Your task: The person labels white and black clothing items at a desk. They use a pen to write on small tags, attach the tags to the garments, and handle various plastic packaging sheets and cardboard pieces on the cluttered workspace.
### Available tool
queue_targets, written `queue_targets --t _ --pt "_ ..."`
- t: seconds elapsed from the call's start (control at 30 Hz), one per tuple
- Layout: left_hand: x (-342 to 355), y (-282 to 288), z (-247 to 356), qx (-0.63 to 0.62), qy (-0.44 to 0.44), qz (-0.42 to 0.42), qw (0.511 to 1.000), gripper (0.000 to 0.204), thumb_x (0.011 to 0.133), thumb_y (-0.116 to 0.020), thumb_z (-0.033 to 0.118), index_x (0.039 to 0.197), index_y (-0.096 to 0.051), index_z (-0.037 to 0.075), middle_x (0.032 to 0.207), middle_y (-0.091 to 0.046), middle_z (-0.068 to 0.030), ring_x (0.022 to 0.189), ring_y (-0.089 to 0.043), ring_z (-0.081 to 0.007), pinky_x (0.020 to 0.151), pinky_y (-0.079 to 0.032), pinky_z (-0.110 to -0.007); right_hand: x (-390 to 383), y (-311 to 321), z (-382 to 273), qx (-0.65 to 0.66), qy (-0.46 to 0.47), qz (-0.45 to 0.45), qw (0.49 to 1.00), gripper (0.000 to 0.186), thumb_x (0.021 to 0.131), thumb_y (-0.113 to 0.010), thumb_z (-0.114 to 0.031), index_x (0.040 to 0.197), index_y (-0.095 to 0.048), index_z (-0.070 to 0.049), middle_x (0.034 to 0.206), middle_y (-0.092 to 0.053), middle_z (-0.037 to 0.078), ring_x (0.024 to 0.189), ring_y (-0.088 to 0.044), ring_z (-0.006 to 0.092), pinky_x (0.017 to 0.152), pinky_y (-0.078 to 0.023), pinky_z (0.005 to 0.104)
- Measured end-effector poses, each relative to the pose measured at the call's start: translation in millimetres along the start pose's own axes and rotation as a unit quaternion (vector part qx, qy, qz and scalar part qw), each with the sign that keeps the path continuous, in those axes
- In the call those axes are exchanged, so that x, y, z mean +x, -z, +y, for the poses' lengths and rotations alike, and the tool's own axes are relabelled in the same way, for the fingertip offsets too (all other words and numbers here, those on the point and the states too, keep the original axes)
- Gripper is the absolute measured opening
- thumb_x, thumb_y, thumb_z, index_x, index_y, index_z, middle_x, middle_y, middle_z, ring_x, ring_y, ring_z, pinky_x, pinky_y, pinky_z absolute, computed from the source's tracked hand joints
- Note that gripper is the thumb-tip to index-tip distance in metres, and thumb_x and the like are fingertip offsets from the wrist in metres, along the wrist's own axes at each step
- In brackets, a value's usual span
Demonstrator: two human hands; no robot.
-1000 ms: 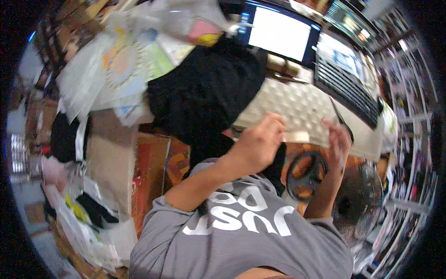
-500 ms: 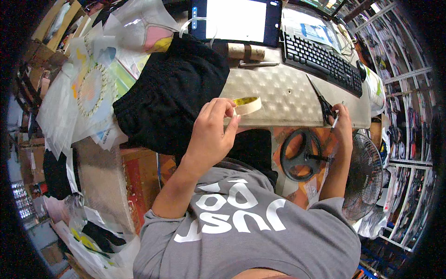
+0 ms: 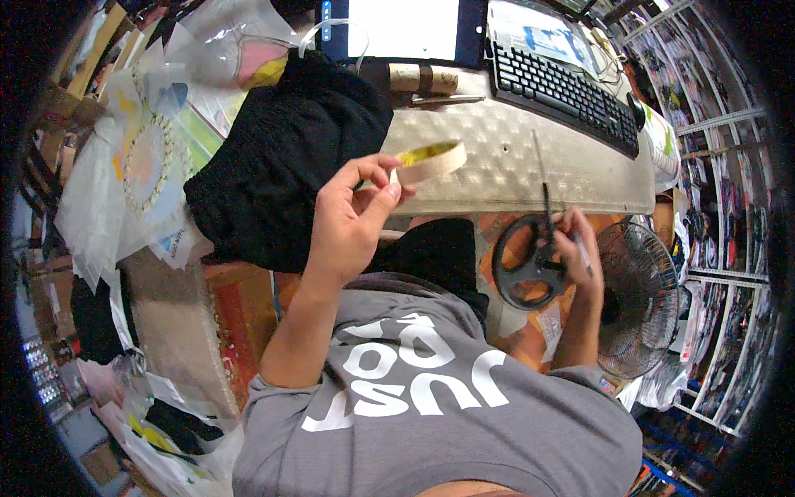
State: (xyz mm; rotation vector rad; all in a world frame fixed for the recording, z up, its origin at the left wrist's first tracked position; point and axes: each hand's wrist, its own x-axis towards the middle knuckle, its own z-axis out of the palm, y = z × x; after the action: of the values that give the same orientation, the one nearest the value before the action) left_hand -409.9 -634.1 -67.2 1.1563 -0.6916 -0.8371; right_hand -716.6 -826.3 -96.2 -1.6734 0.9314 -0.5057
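Observation:
My left hand (image 3: pixel 352 211) pinches a roll of cream masking tape (image 3: pixel 435 165) at its near edge, with the yellow inside of its core showing. The roll is held up in front of the table's front edge. To the right, my right hand (image 3: pixel 578 248) is closed on black scissors (image 3: pixel 546 199). Their blades point up and away, smeared by motion. A slim pale pen-like thing (image 3: pixel 585 255) also shows in the right hand, blurred. Black cloth shorts (image 3: pixel 290 149) with a gathered waistband lie just beyond my left hand.
On the tabletop (image 3: pixel 464 178) lie a pen (image 3: pixel 447 100), a brown roll (image 3: pixel 422 79), a keyboard (image 3: pixel 563 95) and a screen (image 3: pixel 406 29). Clear plastic sheets (image 3: pixel 91 182) cover the left side. Below the right edge stand a fan (image 3: pixel 638 298) and a black handwheel (image 3: pixel 526 273).
My right hand has picked the scissors up off the table and drawn them left and nearer. My left hand has tilted the tape roll and raised it slightly.

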Motion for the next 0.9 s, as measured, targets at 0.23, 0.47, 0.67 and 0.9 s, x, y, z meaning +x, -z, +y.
queue_targets --t 0.23,0.47,0.67,0.9 --pt "23.2 -12.0 0.7 -0.153 -0.014 -0.022 0.988 0.006 0.093 -0.050 0.006 0.097 -0.050 0.002 0.125 -0.052 -0.0193 0.101 -0.062 -0.0242 0.091 -0.050 -0.035 -70.0 -142.1 -51.4 0.340 0.013 -0.201 0.918 0.055 0.076 -0.074 -0.047 0.082 -0.036 -0.007 0.074 -0.051 0.007 0.066 -0.048 0.0127 0.060 -0.040 0.0252" --pt "19.7 -14.9 -0.6 -0.223 -0.009 -0.044 0.974 0.005 0.093 -0.047 0.005 0.096 -0.049 0.001 0.131 -0.046 -0.0223 0.105 -0.061 -0.0277 0.094 -0.049 -0.038 -54.8 -159.9 -59.2 0.274 0.034 -0.192 0.942 0.039 0.086 -0.068 -0.023 0.080 -0.033 -0.007 0.064 -0.046 0.005 0.048 -0.050 0.0116 0.043 -0.041 0.0250" --pt "18.6 -18.9 -8.2 -0.229 0.005 -0.057 0.972 0.004 0.093 -0.047 0.005 0.094 -0.047 0.001 0.130 -0.046 -0.0224 0.106 -0.061 -0.0284 0.094 -0.048 -0.039 -51.5 -163.8 -51.7 0.280 0.028 -0.169 0.945 0.041 0.085 -0.069 -0.023 0.079 -0.032 -0.008 0.063 -0.045 0.004 0.048 -0.051 0.0119 0.041 -0.041 0.0248" --pt "37.5 -24.9 -35.8 -0.075 -0.072 -0.114 0.988 0.004 0.090 -0.048 0.001 0.093 -0.046 0.002 0.130 -0.047 -0.0198 0.103 -0.062 -0.0244 0.091 -0.049 -0.036 -61.7 -147.2 -32.6 0.162 -0.016 -0.014 0.986 0.036 0.075 -0.078 -0.014 0.081 -0.043 -0.008 0.073 -0.038 0.000 0.058 -0.045 0.0104 0.042 -0.043 0.0255"
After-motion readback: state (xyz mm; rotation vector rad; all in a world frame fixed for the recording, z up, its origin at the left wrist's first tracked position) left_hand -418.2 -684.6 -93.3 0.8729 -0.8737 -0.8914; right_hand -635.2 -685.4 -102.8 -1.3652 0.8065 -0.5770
